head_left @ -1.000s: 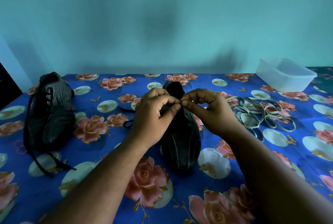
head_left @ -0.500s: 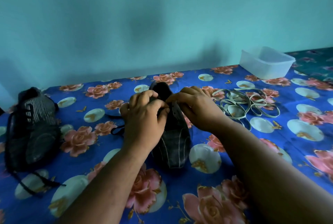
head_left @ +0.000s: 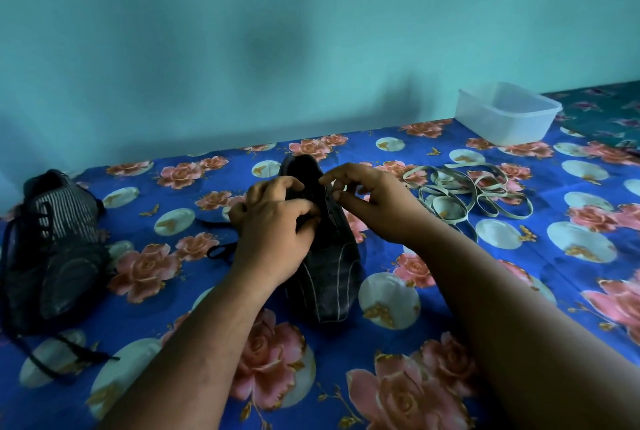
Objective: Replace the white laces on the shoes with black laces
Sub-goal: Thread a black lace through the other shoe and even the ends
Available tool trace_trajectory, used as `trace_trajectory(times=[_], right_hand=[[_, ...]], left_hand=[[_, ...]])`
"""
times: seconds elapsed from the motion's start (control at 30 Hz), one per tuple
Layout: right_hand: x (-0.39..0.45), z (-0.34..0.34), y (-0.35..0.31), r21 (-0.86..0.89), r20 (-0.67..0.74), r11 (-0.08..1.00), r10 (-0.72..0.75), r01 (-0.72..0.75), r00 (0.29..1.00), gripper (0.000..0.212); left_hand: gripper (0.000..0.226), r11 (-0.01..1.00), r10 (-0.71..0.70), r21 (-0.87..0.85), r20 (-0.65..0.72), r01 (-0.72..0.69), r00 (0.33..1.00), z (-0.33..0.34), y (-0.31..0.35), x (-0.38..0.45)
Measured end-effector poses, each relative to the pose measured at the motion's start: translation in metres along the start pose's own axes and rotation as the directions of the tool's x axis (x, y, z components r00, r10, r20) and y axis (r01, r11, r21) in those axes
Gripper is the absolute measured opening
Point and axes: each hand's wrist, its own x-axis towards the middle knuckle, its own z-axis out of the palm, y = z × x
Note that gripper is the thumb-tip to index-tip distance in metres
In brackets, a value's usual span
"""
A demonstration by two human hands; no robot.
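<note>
A black shoe (head_left: 325,277) with pale stitching stands in the middle of the flowered cloth, toe toward me. My left hand (head_left: 273,235) curls over its lacing area and pinches a black lace (head_left: 220,252), which trails out to the left of the hand. My right hand (head_left: 374,204) pinches the right eyelet flap of this shoe between thumb and forefinger. The eyelets are hidden by my fingers. A second black shoe (head_left: 55,249) lies at the left with black laces through it. The white laces (head_left: 467,194) lie in a loose pile to the right.
A translucent plastic container (head_left: 507,116) stands at the back right near the wall. The blue flowered cloth (head_left: 554,256) covers the whole surface. A teal wall runs close behind the shoes.
My view has swung left and tilted, so everything sits further right. Both hands dropped from pinching the lace tip together above the shoe to working at its eyelets, fingertips now apart.
</note>
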Motion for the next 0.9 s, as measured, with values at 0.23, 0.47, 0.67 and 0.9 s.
trace_trajectory(times=[0.23, 0.47, 0.67, 0.9], right_hand=[[-0.002, -0.013, 0.005, 0.179, 0.185, 0.939, 0.26, -0.293, 0.948, 0.011], [-0.004, -0.014, -0.004, 0.186, 0.147, 0.941, 0.257, -0.282, 0.955, 0.013], [-0.004, -0.012, -0.009, 0.186, 0.132, 0.942, 0.26, -0.281, 0.957, 0.012], [-0.003, -0.011, -0.01, 0.263, 0.172, 0.877, 0.368, -0.403, 0.914, 0.01]], left_hand=[[0.007, 1.0, -0.009, 0.01, 0.064, 0.008, 0.998, 0.001, 0.0, 0.0], [0.006, 0.989, -0.07, -0.135, -0.027, 0.065, 0.997, 0.007, 0.002, -0.002], [0.007, 0.987, -0.072, -0.148, -0.012, 0.069, 0.997, 0.008, -0.001, -0.001], [0.037, 0.974, -0.007, -0.227, -0.063, -0.007, 0.998, 0.009, -0.01, -0.004]])
